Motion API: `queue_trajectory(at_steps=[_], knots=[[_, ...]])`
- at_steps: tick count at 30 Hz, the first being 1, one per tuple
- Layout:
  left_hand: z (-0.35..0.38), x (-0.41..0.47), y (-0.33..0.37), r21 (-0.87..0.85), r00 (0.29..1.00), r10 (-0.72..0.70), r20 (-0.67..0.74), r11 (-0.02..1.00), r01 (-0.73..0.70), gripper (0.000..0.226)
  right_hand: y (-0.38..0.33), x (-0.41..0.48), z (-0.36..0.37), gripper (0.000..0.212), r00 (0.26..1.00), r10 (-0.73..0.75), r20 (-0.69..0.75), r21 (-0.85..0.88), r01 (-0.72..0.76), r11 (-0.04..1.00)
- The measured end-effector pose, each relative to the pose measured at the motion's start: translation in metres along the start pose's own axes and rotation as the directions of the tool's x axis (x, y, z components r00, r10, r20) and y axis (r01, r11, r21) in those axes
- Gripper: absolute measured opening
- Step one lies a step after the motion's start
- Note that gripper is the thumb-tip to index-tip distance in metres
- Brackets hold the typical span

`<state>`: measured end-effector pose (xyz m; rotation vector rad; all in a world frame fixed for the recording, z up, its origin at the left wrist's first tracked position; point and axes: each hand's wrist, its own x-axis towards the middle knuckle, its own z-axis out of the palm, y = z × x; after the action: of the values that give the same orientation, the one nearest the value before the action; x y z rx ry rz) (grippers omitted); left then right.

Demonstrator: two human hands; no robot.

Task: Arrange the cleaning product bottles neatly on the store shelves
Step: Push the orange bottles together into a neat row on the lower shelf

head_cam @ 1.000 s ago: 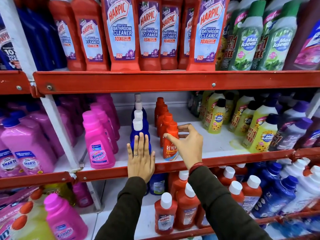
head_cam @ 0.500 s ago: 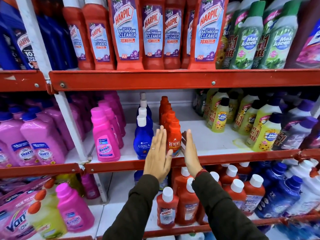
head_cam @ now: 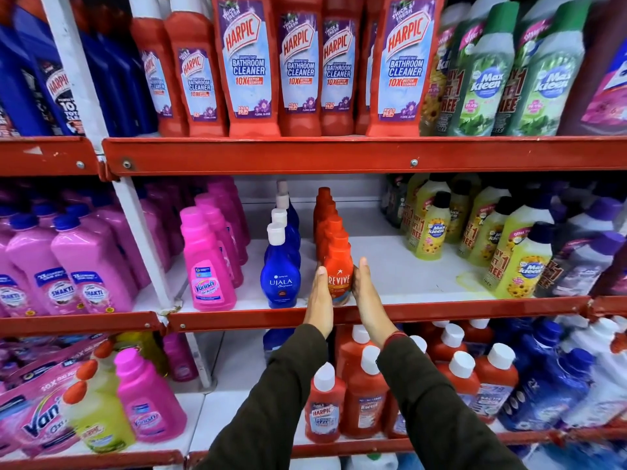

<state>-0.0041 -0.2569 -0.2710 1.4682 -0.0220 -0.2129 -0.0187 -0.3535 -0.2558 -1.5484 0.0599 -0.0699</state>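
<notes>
An orange Revive bottle point(head_cam: 337, 266) stands at the front of a row of like bottles on the middle red shelf point(head_cam: 237, 317). My left hand point(head_cam: 320, 300) lies flat against its left side and my right hand point(head_cam: 368, 296) flat against its right side, fingers straight and together, so the bottle is pressed between my palms. Just left of my left hand is a row of blue Ujala bottles point(head_cam: 281, 276) with white caps, standing apart from it.
Pink Vanish bottles point(head_cam: 207, 276) line up further left, yellow Max Kleen bottles point(head_cam: 519, 266) to the right across bare white shelf board point(head_cam: 390, 266). Red Harpic bathroom cleaners point(head_cam: 251, 66) fill the shelf above. Smaller Harpic bottles point(head_cam: 324, 412) stand on the shelf below my arms.
My left hand left the Ujala bottle and moved right; my right hand let go of the Revive bottle's neck. Both palms have since closed in flat on the Revive bottle's sides.
</notes>
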Motion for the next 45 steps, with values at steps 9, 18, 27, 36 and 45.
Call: queue_trajectory(at_steps=[9, 18, 27, 36, 45], knots=[[-0.003, 0.003, -0.002, 0.029, 1.0, 0.004, 0.005, 1.0, -0.004, 0.074, 0.003, 0.003, 0.0, 0.046, 1.0, 0.001, 0.009, -0.077, 0.0, 0.997], [-0.001, -0.002, 0.002, 0.074, 0.998, 0.044, 0.042, 0.996, -0.047, 0.098, 0.005, 0.0, 0.0, 0.056, 0.999, -0.043, -0.007, -0.064, 0.043, 0.997], [-0.016, -0.029, -0.005, 0.137, 0.894, 0.432, -0.117, 0.899, -0.417, 0.079, -0.031, -0.06, 0.041, 0.035, 0.851, -0.368, -0.375, 0.177, 0.455, 0.873], [-0.066, -0.035, 0.0, 0.18, 0.769, 0.525, -0.364, 0.85, -0.495, 0.073, 0.012, -0.024, 0.09, 0.054, 0.969, -0.232, -0.084, 0.076, 0.239, 0.968], [-0.094, -0.012, 0.014, -0.204, 0.984, 0.075, -0.161, 0.973, -0.107, 0.078, 0.009, -0.018, 0.098, 0.037, 0.996, -0.086, 0.011, 0.181, 0.082, 0.98]])
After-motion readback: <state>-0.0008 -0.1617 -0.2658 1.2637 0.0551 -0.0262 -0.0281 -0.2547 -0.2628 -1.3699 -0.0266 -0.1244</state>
